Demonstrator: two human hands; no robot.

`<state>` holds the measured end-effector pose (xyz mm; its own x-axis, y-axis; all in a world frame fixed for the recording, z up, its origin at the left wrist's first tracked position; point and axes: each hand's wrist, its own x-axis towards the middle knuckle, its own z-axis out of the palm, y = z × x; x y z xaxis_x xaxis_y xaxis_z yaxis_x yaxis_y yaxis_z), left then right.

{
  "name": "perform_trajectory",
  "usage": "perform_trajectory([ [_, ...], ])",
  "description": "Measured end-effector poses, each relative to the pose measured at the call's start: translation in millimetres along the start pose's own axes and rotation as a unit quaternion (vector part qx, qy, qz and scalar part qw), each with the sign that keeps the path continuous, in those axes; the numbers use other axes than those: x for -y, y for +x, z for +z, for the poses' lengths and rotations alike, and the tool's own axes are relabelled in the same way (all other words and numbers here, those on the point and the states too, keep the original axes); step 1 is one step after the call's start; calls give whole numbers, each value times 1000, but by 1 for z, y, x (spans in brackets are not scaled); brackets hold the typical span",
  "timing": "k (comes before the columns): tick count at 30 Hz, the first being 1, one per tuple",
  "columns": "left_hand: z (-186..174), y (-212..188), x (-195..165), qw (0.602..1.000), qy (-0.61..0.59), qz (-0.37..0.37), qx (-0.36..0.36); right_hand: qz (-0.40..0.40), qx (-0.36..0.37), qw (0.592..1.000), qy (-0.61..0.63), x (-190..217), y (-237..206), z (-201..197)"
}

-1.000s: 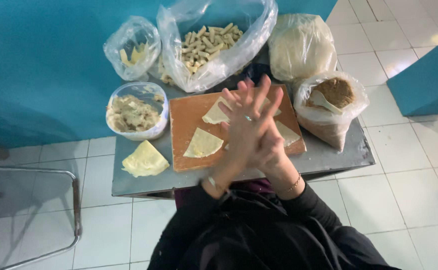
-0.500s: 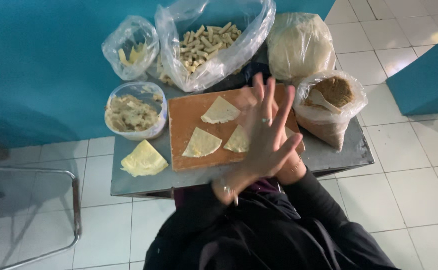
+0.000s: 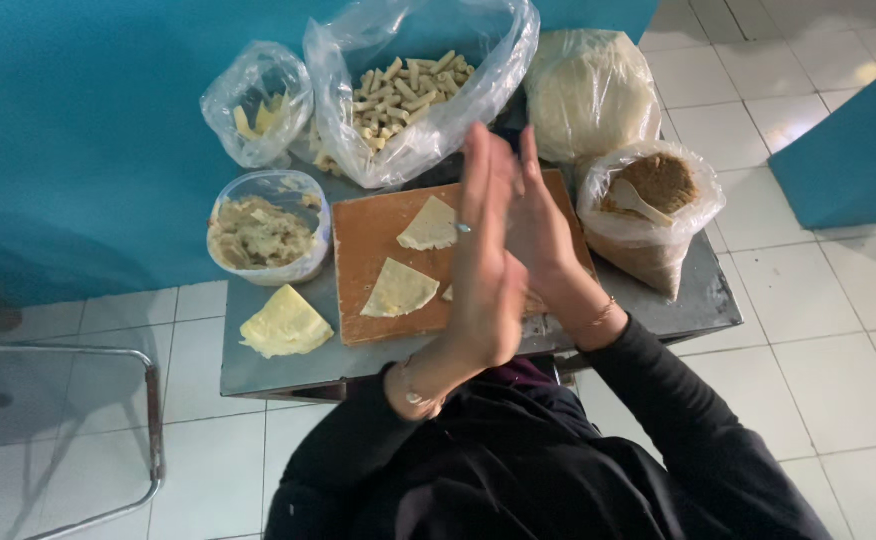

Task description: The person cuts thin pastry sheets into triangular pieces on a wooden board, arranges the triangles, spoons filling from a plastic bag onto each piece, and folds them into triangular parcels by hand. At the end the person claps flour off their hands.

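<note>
The left hand (image 3: pixel 488 270), earlier spread flat with fingers fanned, now stands edge-up, palm pressed against the right hand (image 3: pixel 543 235). They now cover the third wrapper near the board's (image 3: pixel 368 240) right edge.

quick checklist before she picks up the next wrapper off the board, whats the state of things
1. Hands free: left hand and right hand pressed palm to palm, holding nothing: ok.
2. Wrappers ready: two triangular wrappers lie flat on the wooden board: ok.
3. Filling tub open beside the board: ok.
4. Spare wrapper stack on the metal table: ok.
5. Third wrapper behind the hands: cannot tell.
6. Hands clean: cannot tell.
</note>
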<state>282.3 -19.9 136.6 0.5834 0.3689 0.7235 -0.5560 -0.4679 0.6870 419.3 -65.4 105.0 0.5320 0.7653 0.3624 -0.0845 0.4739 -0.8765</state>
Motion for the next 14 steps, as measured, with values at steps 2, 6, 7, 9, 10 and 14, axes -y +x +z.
perform_trajectory([
  [2,-6,4,10,964,188,175,62,-5,98,957,273,-3,1,11],
  [6,-42,33,48,865,400,262,154,22,105,920,376,51,-25,40],
  [7,-63,40,55,839,473,226,150,104,27,928,358,82,-40,36],
  [9,-102,45,57,768,610,140,140,55,8,973,224,125,-55,42],
  [10,-114,49,53,785,600,112,107,28,3,988,154,143,-58,44],
  [14,-151,61,10,825,557,89,-27,-96,-24,975,-198,205,-78,32],
])
